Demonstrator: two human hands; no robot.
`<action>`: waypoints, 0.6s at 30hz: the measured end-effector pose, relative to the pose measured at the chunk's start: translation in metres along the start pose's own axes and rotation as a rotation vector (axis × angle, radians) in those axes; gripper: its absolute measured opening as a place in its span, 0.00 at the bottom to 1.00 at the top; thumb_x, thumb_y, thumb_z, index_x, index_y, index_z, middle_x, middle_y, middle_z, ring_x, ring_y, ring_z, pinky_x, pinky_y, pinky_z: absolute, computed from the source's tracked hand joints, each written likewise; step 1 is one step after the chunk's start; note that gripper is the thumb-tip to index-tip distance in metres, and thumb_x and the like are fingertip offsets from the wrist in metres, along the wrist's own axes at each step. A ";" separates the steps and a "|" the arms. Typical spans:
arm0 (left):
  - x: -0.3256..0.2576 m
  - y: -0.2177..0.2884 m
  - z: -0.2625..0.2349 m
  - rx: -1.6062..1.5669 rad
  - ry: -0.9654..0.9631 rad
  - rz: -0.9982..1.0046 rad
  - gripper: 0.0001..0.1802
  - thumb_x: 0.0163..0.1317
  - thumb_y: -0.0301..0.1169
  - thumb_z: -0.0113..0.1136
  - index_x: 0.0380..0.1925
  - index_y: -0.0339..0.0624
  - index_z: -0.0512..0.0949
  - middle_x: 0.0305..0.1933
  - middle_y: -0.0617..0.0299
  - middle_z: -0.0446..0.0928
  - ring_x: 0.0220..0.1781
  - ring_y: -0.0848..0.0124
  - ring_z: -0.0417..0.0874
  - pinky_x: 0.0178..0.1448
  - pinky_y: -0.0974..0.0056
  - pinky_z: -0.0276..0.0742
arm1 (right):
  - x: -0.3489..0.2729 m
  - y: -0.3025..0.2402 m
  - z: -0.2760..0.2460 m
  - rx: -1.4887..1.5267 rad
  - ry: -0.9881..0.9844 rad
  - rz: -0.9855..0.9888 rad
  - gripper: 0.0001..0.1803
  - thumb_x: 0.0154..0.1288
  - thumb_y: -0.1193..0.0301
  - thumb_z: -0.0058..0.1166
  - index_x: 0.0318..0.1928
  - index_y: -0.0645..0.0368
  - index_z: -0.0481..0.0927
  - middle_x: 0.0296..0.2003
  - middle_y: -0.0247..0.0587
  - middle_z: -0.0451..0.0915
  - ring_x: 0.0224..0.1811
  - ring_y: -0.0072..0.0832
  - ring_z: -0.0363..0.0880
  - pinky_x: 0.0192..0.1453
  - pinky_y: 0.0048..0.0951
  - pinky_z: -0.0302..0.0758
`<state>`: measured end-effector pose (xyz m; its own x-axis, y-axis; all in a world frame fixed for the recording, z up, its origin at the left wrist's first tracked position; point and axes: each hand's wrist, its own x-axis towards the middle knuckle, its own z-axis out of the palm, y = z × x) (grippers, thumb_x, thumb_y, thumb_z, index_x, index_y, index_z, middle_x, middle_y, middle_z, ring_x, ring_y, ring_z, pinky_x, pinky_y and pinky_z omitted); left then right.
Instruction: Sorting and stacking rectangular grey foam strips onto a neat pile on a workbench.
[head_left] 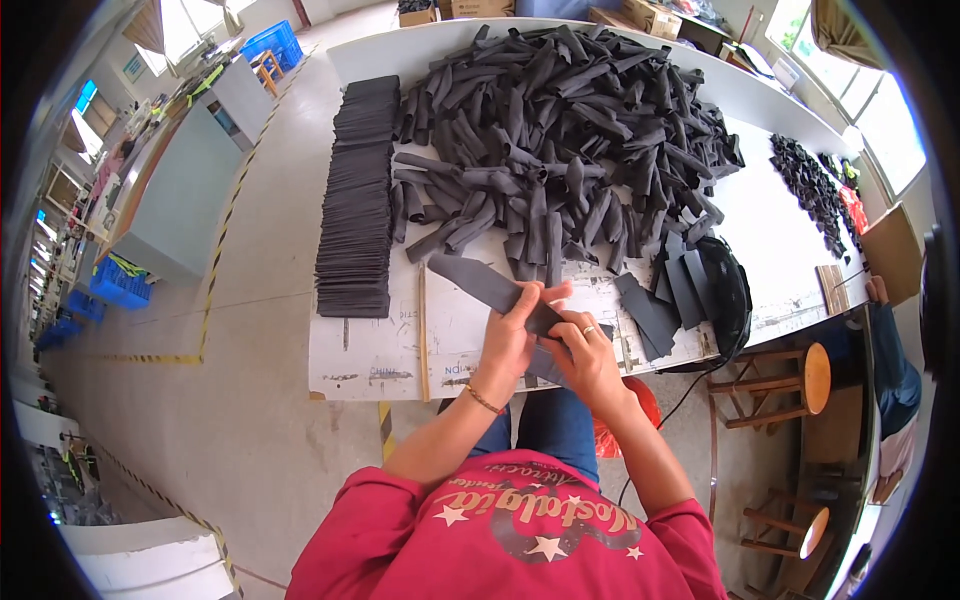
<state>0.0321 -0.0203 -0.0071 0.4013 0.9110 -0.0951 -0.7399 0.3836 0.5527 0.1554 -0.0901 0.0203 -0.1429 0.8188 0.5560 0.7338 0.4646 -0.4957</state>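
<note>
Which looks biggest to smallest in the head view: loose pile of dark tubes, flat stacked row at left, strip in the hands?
1. Loose pile of dark tubes
2. Flat stacked row
3. Strip, held by left hand and right hand; nearest the camera, yet smallest.

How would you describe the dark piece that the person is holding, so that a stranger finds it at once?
Start at the white worktable with the big heap of rolled dark pieces. At its near edge, the left hand and the right hand grip one long dark strip. Unlike the heap and the neat stack on the left, it is flat, single, and points up-left.
</note>
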 end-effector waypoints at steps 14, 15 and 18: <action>-0.002 0.032 0.019 -0.072 0.126 0.134 0.20 0.71 0.37 0.55 0.53 0.33 0.71 0.43 0.50 0.82 0.49 0.57 0.83 0.55 0.55 0.79 | -0.001 0.001 -0.006 0.061 -0.059 0.041 0.12 0.54 0.78 0.63 0.38 0.63 0.74 0.39 0.48 0.76 0.42 0.47 0.76 0.44 0.42 0.76; -0.002 0.032 0.015 -0.072 0.130 0.141 0.20 0.71 0.37 0.55 0.53 0.33 0.71 0.43 0.50 0.82 0.49 0.57 0.83 0.55 0.55 0.79 | 0.001 0.001 -0.007 0.089 -0.065 0.039 0.11 0.54 0.79 0.63 0.37 0.63 0.75 0.39 0.47 0.76 0.41 0.47 0.77 0.43 0.42 0.76; 0.000 0.021 0.013 -0.035 0.051 0.159 0.18 0.72 0.38 0.52 0.51 0.34 0.73 0.39 0.55 0.81 0.43 0.61 0.83 0.53 0.58 0.78 | 0.007 -0.003 -0.003 0.112 -0.014 0.005 0.10 0.54 0.81 0.62 0.36 0.63 0.75 0.38 0.47 0.77 0.39 0.45 0.77 0.41 0.41 0.76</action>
<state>0.0235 -0.0140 0.0149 0.2501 0.9669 -0.0508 -0.8105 0.2378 0.5353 0.1547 -0.0866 0.0277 -0.1492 0.8256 0.5442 0.6558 0.4945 -0.5704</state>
